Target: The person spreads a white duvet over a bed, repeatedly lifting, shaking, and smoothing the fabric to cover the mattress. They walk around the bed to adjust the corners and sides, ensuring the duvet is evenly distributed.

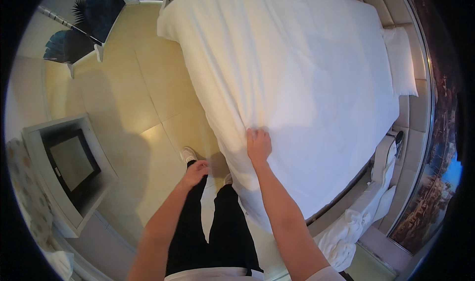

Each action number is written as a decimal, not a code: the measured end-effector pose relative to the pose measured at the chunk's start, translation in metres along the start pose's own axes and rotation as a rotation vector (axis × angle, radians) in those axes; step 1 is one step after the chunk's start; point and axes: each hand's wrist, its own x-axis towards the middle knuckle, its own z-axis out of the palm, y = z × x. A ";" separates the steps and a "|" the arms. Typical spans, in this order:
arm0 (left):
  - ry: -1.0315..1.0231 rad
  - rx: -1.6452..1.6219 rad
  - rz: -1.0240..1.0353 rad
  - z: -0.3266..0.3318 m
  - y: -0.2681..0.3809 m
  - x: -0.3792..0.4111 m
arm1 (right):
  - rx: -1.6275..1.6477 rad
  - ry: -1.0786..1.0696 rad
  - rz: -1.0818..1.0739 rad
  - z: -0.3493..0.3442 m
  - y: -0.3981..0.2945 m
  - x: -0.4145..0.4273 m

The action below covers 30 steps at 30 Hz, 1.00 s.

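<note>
A white duvet [319, 95] covers the bed in front of me and hangs over its left side. My right hand [259, 145] touches the duvet near that side, knuckles up and fingertips bent down onto the cloth. Shallow creases run away from the fingers; whether they pinch the fabric is hidden. Away from the bed, my left hand [196, 174] hovers above my left leg, slightly blurred, its fingers loosely curved with nothing visible in them. A white pillow [401, 62] lies at the head end, against the padded headboard [417, 63].
Beside the bed, at lower right, white folded linen [343, 232] is heaped by a narrow surface. Left of me, a pale cabinet [33, 147] holds a dark-framed box in its recess. A folding screen [100, 13] with leaf prints stands on the tiled floor [122, 88].
</note>
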 end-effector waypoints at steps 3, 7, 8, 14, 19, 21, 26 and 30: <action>0.231 0.211 -0.004 -0.062 0.008 -0.012 | -0.145 -0.072 0.006 -0.002 -0.012 0.007; 0.329 0.115 0.045 -0.080 0.052 -0.011 | -0.273 -0.209 0.051 0.001 -0.027 0.035; 0.315 0.074 0.098 -0.073 0.069 -0.009 | -0.291 -0.243 0.065 0.000 -0.032 0.044; 0.134 -0.034 0.059 -0.018 0.157 0.023 | -0.332 -0.592 0.190 -0.015 -0.053 0.088; -0.008 -0.127 0.137 0.016 0.237 0.078 | -0.348 -0.709 0.226 -0.026 -0.062 0.106; 0.088 -0.134 0.256 0.021 0.260 0.116 | -0.331 -0.866 0.238 -0.033 -0.071 0.127; 0.119 -0.346 0.062 0.023 0.355 0.174 | -0.377 -0.891 0.162 -0.026 -0.074 0.135; 0.084 -0.514 0.098 0.002 0.399 0.224 | -0.423 -0.943 0.128 -0.006 -0.067 0.140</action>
